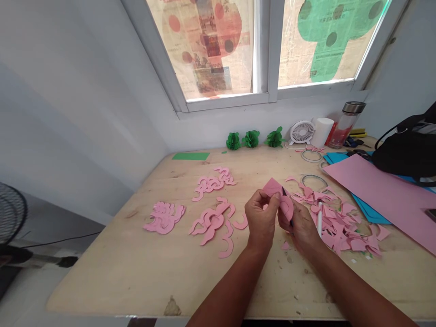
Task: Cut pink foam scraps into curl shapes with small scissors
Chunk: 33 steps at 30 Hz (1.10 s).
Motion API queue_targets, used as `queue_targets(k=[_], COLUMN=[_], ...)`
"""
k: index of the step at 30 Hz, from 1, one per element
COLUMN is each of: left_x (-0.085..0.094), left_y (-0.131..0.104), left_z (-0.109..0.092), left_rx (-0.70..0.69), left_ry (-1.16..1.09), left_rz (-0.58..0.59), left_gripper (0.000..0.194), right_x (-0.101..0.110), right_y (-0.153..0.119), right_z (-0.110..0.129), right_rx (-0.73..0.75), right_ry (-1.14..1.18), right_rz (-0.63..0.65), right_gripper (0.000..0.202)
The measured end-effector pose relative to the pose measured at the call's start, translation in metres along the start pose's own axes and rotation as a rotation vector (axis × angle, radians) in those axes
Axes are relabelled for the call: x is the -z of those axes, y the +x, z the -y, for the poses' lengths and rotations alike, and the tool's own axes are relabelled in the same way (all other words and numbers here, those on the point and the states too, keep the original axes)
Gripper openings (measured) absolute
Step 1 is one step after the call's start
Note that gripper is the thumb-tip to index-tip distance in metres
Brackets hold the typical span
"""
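Over the right part of the wooden table, my left hand [261, 215] pinches a piece of pink paper [271, 185]. Close beside it, my right hand [301, 222] is closed around dark-handled scissors [284, 192], whose blade shows at the paper. A rounded flap of the pink paper hangs between the two hands. Cut pink curls [213, 220] lie left of my hands, with another group [213, 184] behind them and a stacked bunch [165, 217] farther left. Pink scraps [344, 227] are heaped to the right of my right hand, with a white pen [319, 219] among them.
Green paper shapes [251, 139], a small white fan [302, 132], a white roll [322, 131] and a glass bottle [347, 125] stand along the wall. Large pink sheets [384, 190], blue sheets [369, 210] and a black bag [405, 152] occupy the right side.
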State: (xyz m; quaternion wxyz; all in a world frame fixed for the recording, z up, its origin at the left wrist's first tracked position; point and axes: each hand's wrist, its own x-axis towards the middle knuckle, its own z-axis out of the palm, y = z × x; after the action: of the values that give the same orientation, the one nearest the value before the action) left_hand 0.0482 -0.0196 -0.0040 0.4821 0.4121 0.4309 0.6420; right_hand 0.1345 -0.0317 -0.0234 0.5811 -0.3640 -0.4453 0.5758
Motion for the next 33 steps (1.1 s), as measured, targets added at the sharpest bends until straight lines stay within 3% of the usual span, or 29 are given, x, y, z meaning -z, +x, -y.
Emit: queue_targets(k=[33], left_x=[-0.0008], left_y=[-0.0051], left_z=[-0.0029], left_rx=[-0.005], left_ry=[0.007], left_rz=[-0.023], left_gripper=[0.021], right_x=[-0.0036], right_y=[-0.0015], right_z=[0.0018], right_rx=[-0.027], right_ry=[-0.028], right_rz=[-0.007], right_gripper=[0.046])
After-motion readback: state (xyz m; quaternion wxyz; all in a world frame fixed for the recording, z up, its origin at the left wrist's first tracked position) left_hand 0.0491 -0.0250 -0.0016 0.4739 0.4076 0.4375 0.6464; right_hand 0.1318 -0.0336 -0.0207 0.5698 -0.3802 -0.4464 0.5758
